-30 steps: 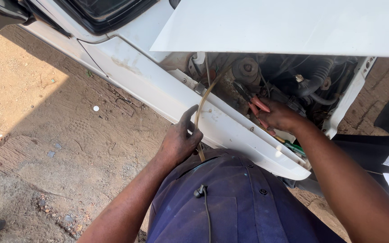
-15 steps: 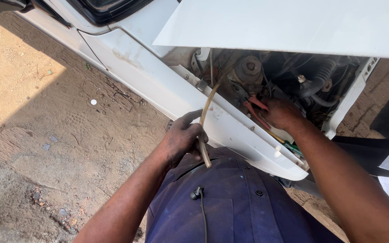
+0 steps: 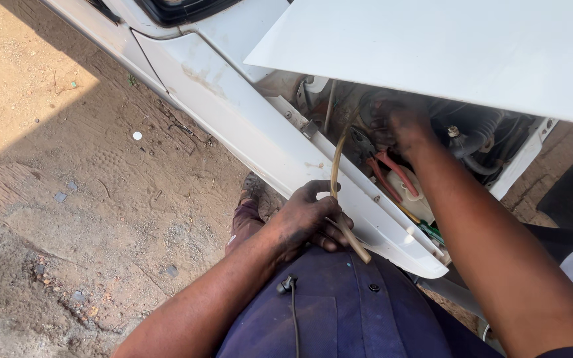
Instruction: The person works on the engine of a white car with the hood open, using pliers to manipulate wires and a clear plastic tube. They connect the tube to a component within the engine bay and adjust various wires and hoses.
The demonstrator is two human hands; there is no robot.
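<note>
My left hand (image 3: pixel 306 222) is closed around a yellowish rubber hose (image 3: pixel 337 166) at the white front edge of a car (image 3: pixel 280 149). The hose runs up from my fist into the engine bay, and its free end sticks out below my fingers. My right hand (image 3: pixel 399 126) reaches deep into the engine bay under the raised white bonnet (image 3: pixel 445 50), gripping pliers with red handles (image 3: pixel 392 174) near where the hose ends. The plier jaws are partly hidden by shadow and engine parts.
Black hoses and engine parts (image 3: pixel 482 132) fill the bay to the right. Sandy ground (image 3: pixel 67 172) with small stones and debris lies to the left. My dark blue overalls (image 3: pixel 339 311) press against the car front, and a shoe (image 3: pixel 250 199) shows below.
My left hand has slid down the hose and pulled it toward my body. My right hand with the pliers has pushed further into the engine bay. The view has shifted closer.
</note>
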